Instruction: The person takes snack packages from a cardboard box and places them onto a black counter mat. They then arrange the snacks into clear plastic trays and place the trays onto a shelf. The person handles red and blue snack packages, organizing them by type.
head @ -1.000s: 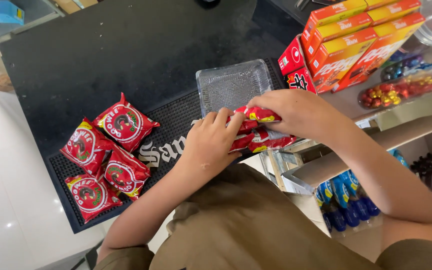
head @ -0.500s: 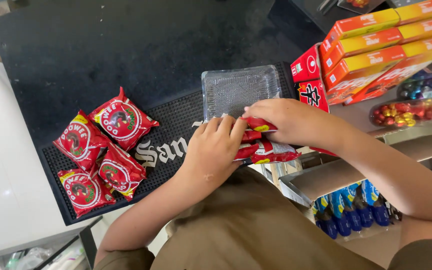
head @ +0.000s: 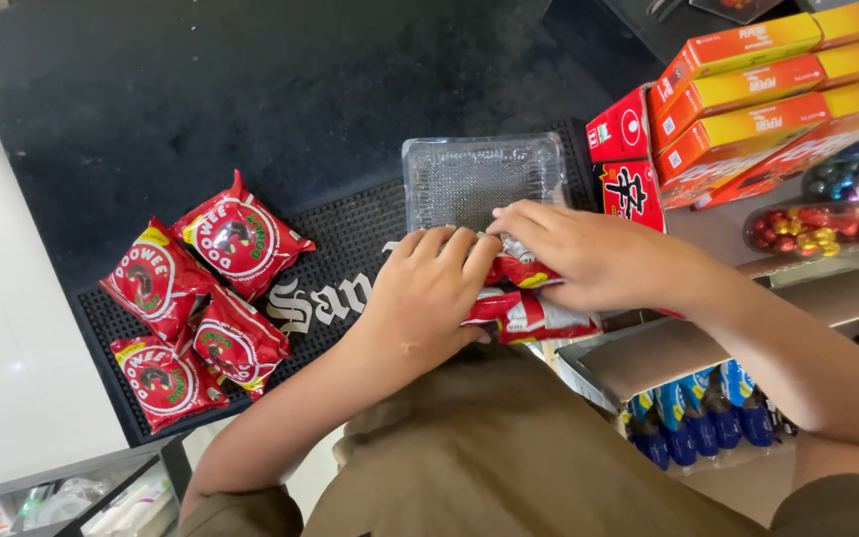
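Packets clamped between both hands

Red packets (head: 524, 298) lie at the near edge of a clear tray (head: 479, 179), which looks empty. Left hand (head: 429, 293) and right hand (head: 589, 259) pinch them together. Four packets (head: 201, 298) lie left on the mat (head: 350, 249).

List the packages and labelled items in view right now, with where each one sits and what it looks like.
Four red snack packets: loose cluster on the mat's left end, round emblems.
Red packets: under both hands, at the tray's near edge.
Clear plastic tray: on the mat, rectangular, empty.
Black rubber mat: white lettering.
Orange-yellow cartons: stacked, upper right.
Red boxes: beside the tray.
Blue packets: lower shelf.
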